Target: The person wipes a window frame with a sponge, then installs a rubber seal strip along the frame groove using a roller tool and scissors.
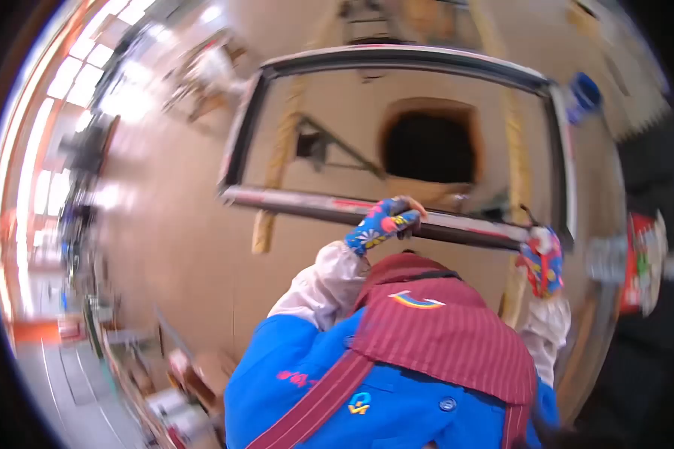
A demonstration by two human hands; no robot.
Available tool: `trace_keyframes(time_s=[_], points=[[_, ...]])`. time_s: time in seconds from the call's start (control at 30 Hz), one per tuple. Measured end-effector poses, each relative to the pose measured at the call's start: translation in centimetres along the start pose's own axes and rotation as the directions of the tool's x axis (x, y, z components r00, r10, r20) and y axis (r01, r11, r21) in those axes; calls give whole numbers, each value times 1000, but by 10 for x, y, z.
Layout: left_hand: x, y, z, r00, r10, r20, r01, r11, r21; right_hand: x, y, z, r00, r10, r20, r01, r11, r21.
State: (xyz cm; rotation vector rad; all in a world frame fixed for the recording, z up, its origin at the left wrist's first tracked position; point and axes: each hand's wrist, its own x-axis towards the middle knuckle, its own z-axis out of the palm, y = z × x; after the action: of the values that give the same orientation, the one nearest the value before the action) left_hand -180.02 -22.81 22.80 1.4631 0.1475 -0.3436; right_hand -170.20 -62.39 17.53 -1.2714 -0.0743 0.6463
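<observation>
Gripping the near rail of a large rectangular dark frame with pinkish-white strips (307,203) with the left hand (382,224), gloved in blue floral cloth, fingers curled over about mid-length. Holding the right hand (543,266), in a matching glove, at the near right corner — too blurred to tell whether open, closed or gripping. Lying across the view in front of the body, over two long yellow wrapped bars (262,233) (514,135); can't tell how firmly supported.

Best to press lightly and evenly, so as not to rack the corners or scuff the strips. Keep the left fingers flat to the rail, steadying it against any push from the right. Check for good bearing on both bars before leaning in — and keep the striped maroon apron (442,329) from snagging on the near edge. Mind the blue roll-like object (588,91) just beyond the right side, too.
</observation>
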Motion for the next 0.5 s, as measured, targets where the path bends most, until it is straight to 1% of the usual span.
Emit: trace_keyframes(time_s=[0.03, 0.07, 0.1, 0.17, 0.2, 0.23, 0.27, 0.3, 0.33, 0.37, 0.4, 0.43, 0.47, 0.5], points=[[25, -1, 9, 979, 154, 136, -145, 987, -74, -7, -2, 6, 990, -59, 128, 20, 957, 288], [50, 10, 29, 909, 346, 233, -368, 928, 55, -23, -25, 29, 986, -158, 44, 164, 957, -239], [69, 26, 53, 787, 517, 337, -585, 798, 142, -35, -48, 51, 971, -239, 7, 174, 684, -709], [90, 53, 102, 744, 365, 560, -572, 781, 250, -48, -57, 54, 962, -262, 76, 248, 725, -642], [100, 48, 128, 646, 410, 644, -609, 786, 110, -63, -67, 62, 990, -138, -10, 115, 866, -487], [114, 35, 142, 523, 415, 744, -729, 670, 139, -73, -61, 52, 987, -151, -61, 104, 873, -476], [132, 14, 150, 467, 312, 827, -727, 668, 159, -83, -53, 38, 942, -332, -53, 246, 788, -565], [142, 12, 162, 403, 202, 893, -729, 661, 179, -94, -49, 31, 869, -495, -25, 361, 667, -652], [149, 11, 164, 516, 56, 855, -686, 625, 373, -110, -44, 30, 845, -395, -360, 355, 918, -176], [152, 29, 158, 619, -79, 781, -626, 551, 552, -121, -58, 20, 769, -396, -502, 301, 917, -262], [169, 32, 144, 653, -164, 740, -580, 521, 627, -136, -52, 3, 627, -459, -630, 473, 866, -161], [187, 40, 127, 684, -243, 688, -533, 477, 699, -148, -57, -15, 498, -470, -729, 549, 821, -154], [195, 60, 108, 758, -407, 510, -398, 331, 856, -159, -61, -37, 366, -456, -811, 619, 770, -154], [225, 48, 67, 804, -290, 519, -496, 154, 855, -178, -53, -73, 343, -448, -826, 664, 737, -124]])
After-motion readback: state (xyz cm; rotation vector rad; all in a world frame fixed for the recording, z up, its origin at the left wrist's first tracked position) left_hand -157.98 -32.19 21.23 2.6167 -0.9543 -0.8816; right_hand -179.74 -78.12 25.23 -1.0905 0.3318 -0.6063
